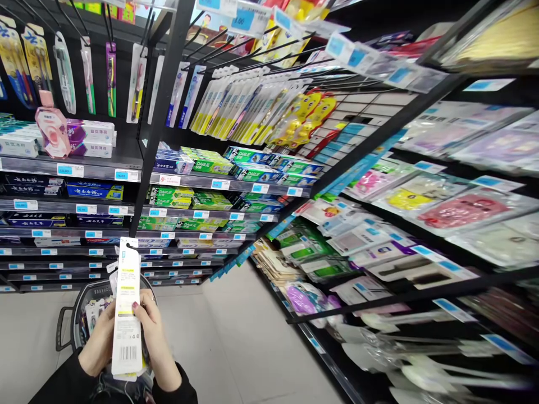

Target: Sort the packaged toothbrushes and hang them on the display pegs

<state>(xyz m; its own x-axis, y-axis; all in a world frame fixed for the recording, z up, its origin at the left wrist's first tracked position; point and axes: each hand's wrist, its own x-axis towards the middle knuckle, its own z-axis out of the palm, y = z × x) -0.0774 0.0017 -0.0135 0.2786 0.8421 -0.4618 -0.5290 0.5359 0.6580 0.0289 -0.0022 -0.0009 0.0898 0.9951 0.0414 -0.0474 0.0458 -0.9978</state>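
Note:
My left hand (99,341) and my right hand (155,338) hold a long white toothbrush pack (127,331) upright between them. Its printed back faces me, with a barcode low down and a hanging hole at the top. The right thumb presses on the front of the pack; the left fingers are behind it, mostly hidden. Edges of what look like further packs show behind it at the upper left and at the bottom. Below the hands stands a dark shopping basket (74,324) with several packaged items inside, partly covered by my arms.
Toothbrush packs (240,109) hang on hooks ahead. Shelves beneath carry toothpaste boxes (206,163) and a pink bottle (53,126). On the right, a slanting rack (337,314) holds bagged goods and packaged spoons. Grey tiled floor (223,336) lies between the shelves.

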